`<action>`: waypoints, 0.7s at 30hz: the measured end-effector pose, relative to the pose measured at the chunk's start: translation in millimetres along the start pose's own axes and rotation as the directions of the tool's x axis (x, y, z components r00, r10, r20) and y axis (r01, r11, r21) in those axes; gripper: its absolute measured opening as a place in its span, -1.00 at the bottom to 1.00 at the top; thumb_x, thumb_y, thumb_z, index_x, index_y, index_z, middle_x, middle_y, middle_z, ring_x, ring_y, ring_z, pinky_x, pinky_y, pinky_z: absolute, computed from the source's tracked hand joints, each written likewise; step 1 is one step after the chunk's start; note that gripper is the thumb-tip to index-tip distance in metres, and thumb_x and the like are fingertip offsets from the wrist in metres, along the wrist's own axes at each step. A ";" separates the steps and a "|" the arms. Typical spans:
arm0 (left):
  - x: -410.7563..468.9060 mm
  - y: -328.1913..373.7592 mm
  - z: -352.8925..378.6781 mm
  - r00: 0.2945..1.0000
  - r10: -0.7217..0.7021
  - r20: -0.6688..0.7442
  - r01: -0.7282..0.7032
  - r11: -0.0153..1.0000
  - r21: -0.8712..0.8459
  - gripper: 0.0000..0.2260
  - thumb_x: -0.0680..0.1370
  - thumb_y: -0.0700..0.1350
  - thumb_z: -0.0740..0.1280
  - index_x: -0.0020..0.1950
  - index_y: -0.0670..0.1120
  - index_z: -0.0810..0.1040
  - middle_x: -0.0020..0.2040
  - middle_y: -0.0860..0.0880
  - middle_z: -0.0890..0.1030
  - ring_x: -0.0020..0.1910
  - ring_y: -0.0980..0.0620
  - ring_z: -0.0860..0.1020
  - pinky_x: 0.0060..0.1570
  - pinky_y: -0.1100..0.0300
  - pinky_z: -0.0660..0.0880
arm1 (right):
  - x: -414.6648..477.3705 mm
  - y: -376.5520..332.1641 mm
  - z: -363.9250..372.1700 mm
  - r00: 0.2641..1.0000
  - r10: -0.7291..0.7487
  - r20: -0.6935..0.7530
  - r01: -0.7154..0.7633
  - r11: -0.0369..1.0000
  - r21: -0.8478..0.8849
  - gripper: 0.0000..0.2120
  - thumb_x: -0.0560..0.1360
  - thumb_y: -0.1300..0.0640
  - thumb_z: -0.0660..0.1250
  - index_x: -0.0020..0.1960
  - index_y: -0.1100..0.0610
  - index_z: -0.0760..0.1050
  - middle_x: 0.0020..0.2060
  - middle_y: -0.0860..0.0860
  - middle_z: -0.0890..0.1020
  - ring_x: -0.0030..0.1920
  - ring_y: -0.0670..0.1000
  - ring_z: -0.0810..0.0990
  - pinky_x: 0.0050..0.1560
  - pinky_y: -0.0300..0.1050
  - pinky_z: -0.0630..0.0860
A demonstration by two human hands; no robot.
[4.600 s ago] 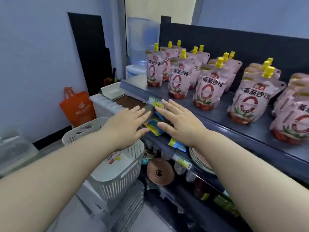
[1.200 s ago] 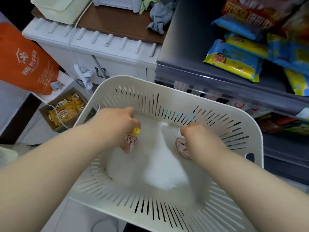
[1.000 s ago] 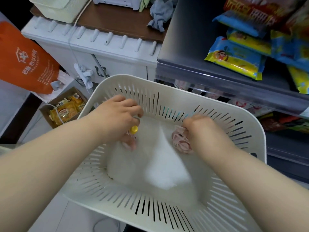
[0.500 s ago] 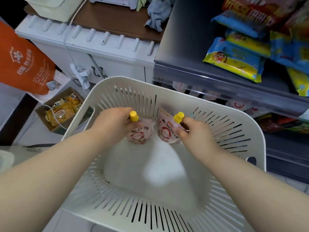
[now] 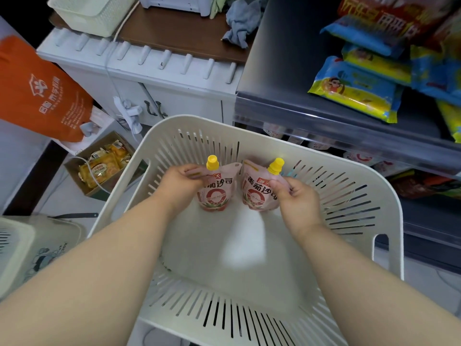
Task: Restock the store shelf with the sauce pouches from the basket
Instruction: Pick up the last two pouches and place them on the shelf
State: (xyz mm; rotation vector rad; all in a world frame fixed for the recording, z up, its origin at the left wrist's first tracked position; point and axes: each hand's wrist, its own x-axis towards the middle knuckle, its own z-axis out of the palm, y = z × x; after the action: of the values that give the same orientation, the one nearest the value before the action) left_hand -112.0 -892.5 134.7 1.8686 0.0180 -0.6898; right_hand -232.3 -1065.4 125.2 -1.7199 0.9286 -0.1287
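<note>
Left forearm enters from the lower left, crossing the near rim of the basket (image 5: pixel 396 245). Left hand (image 5: pixel 180 181) is curled, fingers and thumb pinching the top left corner of the left pouch (image 5: pixel 215 196), just beside its cap. Right forearm enters from the lower right. Right hand (image 5: pixel 296 196) is curled too, thumb on the front of the right pouch (image 5: pixel 257 196), gripping its upper right edge below the spout. Both hands sit inside the basket, toward its far wall.

Pouches: two, side by side and nearly touching, held upright with spouts up (the right one leans slightly rightward). Each is pale pink with a yellow screw cap, red Chinese lettering, a red ring on the front and a red-and-green picture along the bottom. Cannot tell whether their bottoms rest on the basket floor.

Basket: white plastic, slotted walls, a handle cutout on its right side. Beyond it to the right, the dark grey shelf (image 5: pixel 299 71) carries blue-and-yellow snack packets (image 5: pixel 354 88).
</note>
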 end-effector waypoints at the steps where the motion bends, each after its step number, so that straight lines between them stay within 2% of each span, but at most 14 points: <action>1: -0.1 -0.4 2.0 1.000 -0.006 -0.014 0.005 0.999 -0.036 -0.85 0.41 -0.35 0.43 -0.17 -0.10 0.62 -0.39 0.14 0.64 -0.38 0.31 0.57 -0.35 0.48 0.44 | 0.3 0.7 1.3 1.000 0.025 0.003 -0.025 0.998 0.054 -0.88 0.50 0.20 0.34 -0.18 0.08 0.61 -0.30 0.01 0.60 -0.22 -0.04 0.52 -0.21 -0.26 0.43; 3: -1.1 -4.4 6.7 0.999 -0.023 -0.027 0.021 0.997 -0.075 -0.82 0.40 -0.35 0.44 -0.06 -0.15 0.62 -0.30 0.08 0.66 -0.37 0.29 0.59 -0.32 0.45 0.49 | 0.1 2.3 6.0 0.997 0.077 0.023 -0.080 0.985 0.156 -0.80 0.47 0.23 0.37 -0.29 0.02 0.55 -0.33 0.02 0.59 -0.26 -0.04 0.50 -0.23 -0.24 0.44; 5: 0.0 -13.5 11.3 0.999 -0.049 -0.018 0.048 0.997 -0.059 -0.75 0.39 -0.35 0.44 0.04 -0.15 0.62 -0.17 0.00 0.66 -0.24 0.18 0.63 -0.17 0.35 0.56 | -0.1 5.9 11.1 0.994 0.105 0.031 -0.109 0.977 0.183 -0.80 0.46 0.26 0.38 -0.29 0.04 0.57 -0.29 0.07 0.62 -0.25 -0.05 0.52 -0.21 -0.24 0.47; 8: 5.9 -21.5 13.8 0.996 -0.082 -0.017 0.080 0.993 -0.082 -0.70 0.40 -0.34 0.44 0.11 -0.17 0.61 -0.01 -0.09 0.66 -0.03 0.00 0.62 0.01 0.23 0.57 | 3.1 9.6 14.3 0.998 0.064 -0.008 -0.062 0.987 0.148 -0.86 0.47 0.26 0.37 -0.24 0.09 0.58 -0.29 0.08 0.63 -0.41 -0.27 0.49 -0.34 -0.44 0.41; 11: 11.7 -22.2 10.8 0.998 -0.066 -0.005 0.065 0.993 -0.096 -0.71 0.42 -0.34 0.41 0.13 -0.23 0.59 -0.02 -0.10 0.66 -0.08 0.02 0.63 0.02 0.20 0.58 | 6.2 13.1 13.2 1.000 0.018 -0.002 -0.018 0.990 0.142 -0.85 0.48 0.26 0.36 -0.23 0.06 0.56 -0.33 -0.04 0.59 -0.49 -0.38 0.45 -0.36 -0.52 0.40; 13: 12.6 -22.3 10.3 0.998 -0.057 0.009 0.058 0.994 -0.093 -0.73 0.42 -0.34 0.42 0.10 -0.21 0.60 -0.05 -0.05 0.67 -0.12 0.08 0.64 0.02 0.17 0.57 | 5.1 14.4 12.3 1.000 0.014 0.002 -0.014 0.987 0.158 -0.80 0.48 0.27 0.36 -0.25 0.01 0.55 -0.33 -0.06 0.60 -0.44 -0.36 0.48 -0.32 -0.52 0.42; 16: 10.3 -22.8 12.1 0.999 -0.052 0.014 0.053 0.993 -0.104 -0.73 0.41 -0.36 0.42 0.09 -0.20 0.61 -0.13 0.05 0.68 -0.18 0.17 0.64 -0.05 0.29 0.58 | 4.8 18.6 13.8 0.999 0.038 0.013 -0.040 0.988 0.152 -0.80 0.47 0.26 0.38 -0.25 0.00 0.57 -0.28 0.02 0.64 -0.26 -0.13 0.55 -0.23 -0.42 0.46; 17: 9.2 -23.6 12.3 0.998 -0.056 0.021 0.058 0.994 -0.093 -0.73 0.41 -0.35 0.42 0.09 -0.18 0.61 -0.12 0.04 0.68 -0.15 0.15 0.64 -0.02 0.26 0.57 | 4.0 17.6 14.1 0.999 0.044 0.018 -0.046 0.989 0.137 -0.82 0.46 0.26 0.39 -0.24 0.00 0.57 -0.27 0.03 0.65 -0.24 -0.10 0.56 -0.23 -0.43 0.45; 19: 6.2 -24.2 10.6 0.996 -0.057 0.066 0.056 0.998 0.007 -0.77 0.43 -0.30 0.43 0.01 -0.05 0.63 -0.06 0.00 0.67 -0.06 0.08 0.62 0.05 0.19 0.54 | 4.1 17.7 14.2 0.999 0.039 0.027 -0.041 0.995 0.093 -0.86 0.44 0.25 0.41 -0.17 0.02 0.59 -0.28 -0.02 0.63 -0.25 -0.09 0.56 -0.28 -0.51 0.42; 21: 1.7 -22.5 8.0 0.992 -0.050 0.116 0.037 0.993 0.111 -0.82 0.46 -0.23 0.41 -0.03 0.04 0.60 -0.06 0.02 0.65 -0.06 0.08 0.59 0.00 0.25 0.51 | 4.6 18.4 12.1 0.999 0.015 0.042 -0.016 1.000 0.024 -0.93 0.46 0.23 0.40 -0.08 0.15 0.63 -0.25 0.03 0.63 -0.24 -0.08 0.56 -0.26 -0.48 0.42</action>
State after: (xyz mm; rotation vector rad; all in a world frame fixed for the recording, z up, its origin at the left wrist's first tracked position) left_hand -121.5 -890.7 112.8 1.9328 -0.0566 -0.8457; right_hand -232.2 -1060.3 103.2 -1.6862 0.9060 -0.0926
